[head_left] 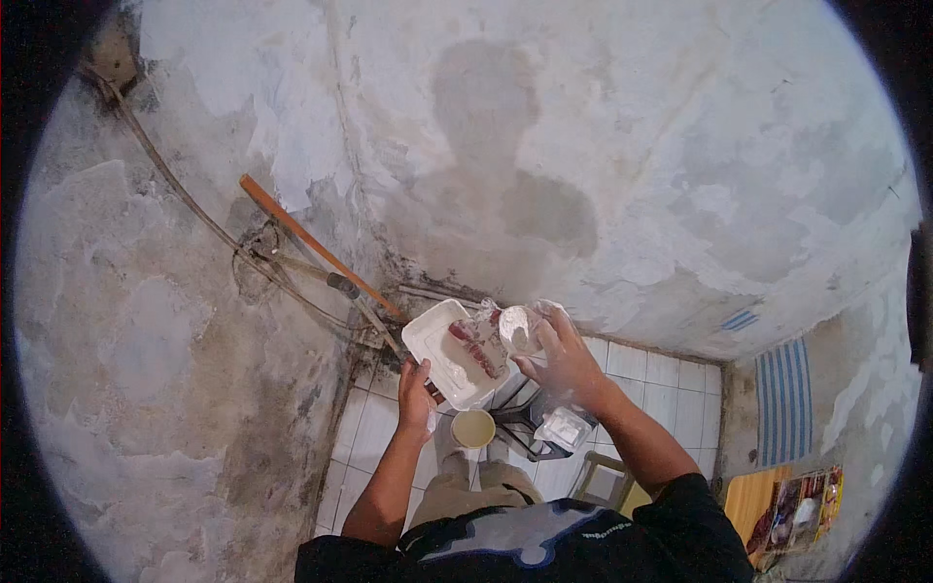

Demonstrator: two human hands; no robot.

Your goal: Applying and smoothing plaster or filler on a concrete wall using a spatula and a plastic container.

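My left hand point(415, 396) grips the near-left side of a white rectangular tray point(433, 358), its fingers curled under the rim. The tray tilts a little. Inside it lie dark red pieces point(476, 348) that look like meat, partly coated in white powder. Over the tray's right side, my right hand point(569, 364) is closed around a clear plastic bag or cup of white powder point(515, 330), whose pale round opening faces the tray. Clear film near the tray's far edge blurs what lies there. Some powder shows on the tray's floor.
Below the tray sits a yellowish round tub point(473, 428). A dark stool point(530, 418) bears a clear container point(564, 428) with something white. Against the stained left wall lean an orange-brown stick point(321, 248) and a pipe. A striped cloth point(783, 400) hangs right, above a wooden surface point(753, 500) with packages.
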